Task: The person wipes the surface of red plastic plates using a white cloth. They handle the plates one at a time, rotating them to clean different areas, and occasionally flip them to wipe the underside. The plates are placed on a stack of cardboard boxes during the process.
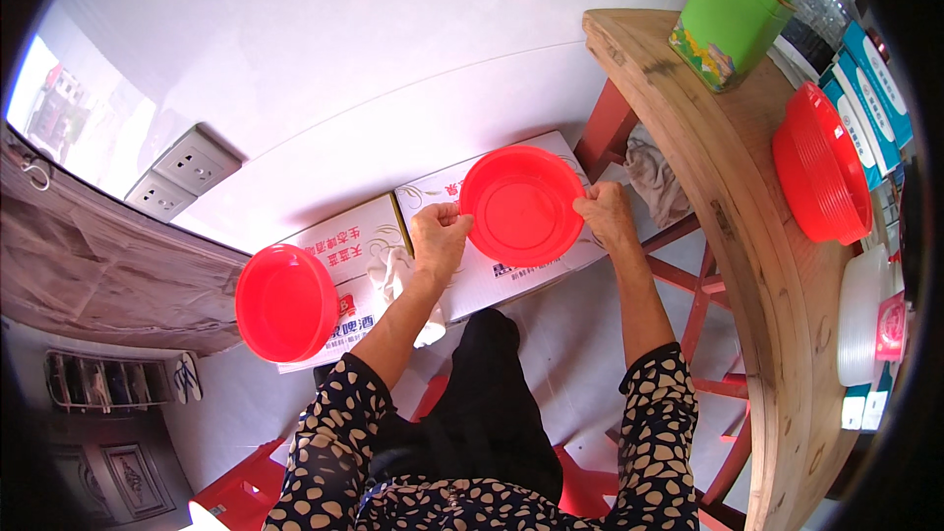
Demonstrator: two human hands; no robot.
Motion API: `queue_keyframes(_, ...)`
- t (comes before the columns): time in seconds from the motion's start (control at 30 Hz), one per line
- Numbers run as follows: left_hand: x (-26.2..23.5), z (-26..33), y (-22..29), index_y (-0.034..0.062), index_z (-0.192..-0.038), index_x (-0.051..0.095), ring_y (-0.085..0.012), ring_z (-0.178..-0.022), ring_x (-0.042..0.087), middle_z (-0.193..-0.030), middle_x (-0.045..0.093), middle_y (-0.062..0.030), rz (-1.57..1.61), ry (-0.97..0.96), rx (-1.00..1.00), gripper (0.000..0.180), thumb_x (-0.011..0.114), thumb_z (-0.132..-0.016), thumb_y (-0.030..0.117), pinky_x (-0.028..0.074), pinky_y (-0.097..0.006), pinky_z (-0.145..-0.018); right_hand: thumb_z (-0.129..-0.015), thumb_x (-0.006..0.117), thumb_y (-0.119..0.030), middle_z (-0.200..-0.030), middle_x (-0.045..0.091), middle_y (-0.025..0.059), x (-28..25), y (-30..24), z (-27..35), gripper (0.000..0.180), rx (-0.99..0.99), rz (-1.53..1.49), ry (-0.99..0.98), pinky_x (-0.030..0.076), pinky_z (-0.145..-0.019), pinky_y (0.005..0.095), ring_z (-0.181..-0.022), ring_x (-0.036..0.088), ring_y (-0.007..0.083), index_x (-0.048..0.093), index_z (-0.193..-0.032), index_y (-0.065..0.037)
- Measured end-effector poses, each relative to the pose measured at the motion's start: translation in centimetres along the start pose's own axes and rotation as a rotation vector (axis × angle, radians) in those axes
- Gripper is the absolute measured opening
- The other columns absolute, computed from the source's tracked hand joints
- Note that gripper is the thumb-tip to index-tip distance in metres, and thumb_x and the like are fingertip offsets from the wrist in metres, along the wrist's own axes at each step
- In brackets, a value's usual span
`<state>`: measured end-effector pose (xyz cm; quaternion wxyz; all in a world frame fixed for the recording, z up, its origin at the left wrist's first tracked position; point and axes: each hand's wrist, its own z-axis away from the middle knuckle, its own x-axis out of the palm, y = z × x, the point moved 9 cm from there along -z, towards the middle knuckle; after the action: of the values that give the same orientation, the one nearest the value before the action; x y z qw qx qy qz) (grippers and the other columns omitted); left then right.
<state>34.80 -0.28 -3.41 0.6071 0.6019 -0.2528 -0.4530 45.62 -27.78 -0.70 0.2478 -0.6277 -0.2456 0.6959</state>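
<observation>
Red plastic bowl (521,205): thin, light, likely slick; left hand (439,236) and right hand (607,215) pinch opposite rim edges — best hold.

Two white cartons (433,246) below; blue-white boxes (870,103), perhaps cartons, on the table.

Both arms are reaching forward from the lower edge, elbows bent, sleeves ending mid-forearm. Left hand (439,234) is gripping with fingers curled, thumb on top. Right hand (607,215) is pinching likewise, knuckles up. Hands level, well apart.
</observation>
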Motion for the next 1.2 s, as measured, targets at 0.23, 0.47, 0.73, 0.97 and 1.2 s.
queue_keyframes(0.23,-1.1,1.9,2.7,0.0016,-0.115,0.053,-0.0128,-0.082,0.061,-0.097,0.063,-0.0087,0.325,-0.071,-0.037,0.040,0.066,-0.079,0.012,0.051,-0.027,-0.065,-0.076,0.058,-0.009,-0.067,0.062,0.0074,-0.9,-3.1,2.3,0.015,-0.133,-0.531,-0.016,0.042,-0.054,0.0301,-0.056,0.055,0.0142,0.065,-0.081,0.004)
queue_keyframes(0.47,-3.8,8.9,3.0,0.0041,-0.129,0.044,-0.0205,-0.102,0.057,-0.112,0.060,-0.0090,0.893,-0.131,-0.125,0.049,0.063,-0.084,0.007,0.045,-0.033,-0.091,-0.087,0.053,-0.004,-0.072,0.056,-0.0026,-0.1,-9.4,10.0,0.012,-0.256,-0.820,-0.144,0.036,-0.054,0.0209,-0.063,0.045,0.0030,0.062,-0.091,0.004)
queue_keyframes(0.73,-21.0,16.3,0.5,-0.0013,-0.121,0.051,-0.0255,-0.103,0.060,-0.110,0.060,-0.0120,0.839,0.382,0.127,0.038,0.054,-0.084,0.008,0.050,-0.040,-0.090,-0.079,0.068,-0.014,-0.115,0.052,0.0158,8.7,-13.6,17.1,0.043,-0.889,-0.442,-0.235,0.050,-0.081,0.0353,-0.106,0.054,0.0284,0.056,-0.119,-0.005)
queue_keyframes(0.97,-25.9,22.3,-2.3,0.0027,-0.122,0.050,-0.0233,-0.100,0.059,-0.111,0.058,-0.0110,0.698,0.617,0.125,0.038,0.052,-0.084,0.006,0.053,-0.036,-0.082,-0.074,0.072,-0.013,-0.107,0.051,0.0096,16.0,-16.5,19.7,0.044,-0.836,0.142,-0.218,0.052,-0.076,0.0419,-0.096,0.059,0.0302,0.058,-0.114,-0.020)
queue_keyframes(1.2,-24.2,24.4,-4.3,0.0016,-0.140,0.035,-0.0214,-0.122,0.045,-0.132,0.048,-0.0115,0.701,0.482,0.135,0.057,0.046,-0.085,0.001,0.035,-0.033,-0.103,-0.076,0.059,0.006,-0.097,0.059,0.0134,12.9,-13.4,18.2,0.029,-0.864,-0.339,0.093,0.052,-0.065,0.0382,-0.083,0.063,0.0282,0.061,-0.102,-0.007)
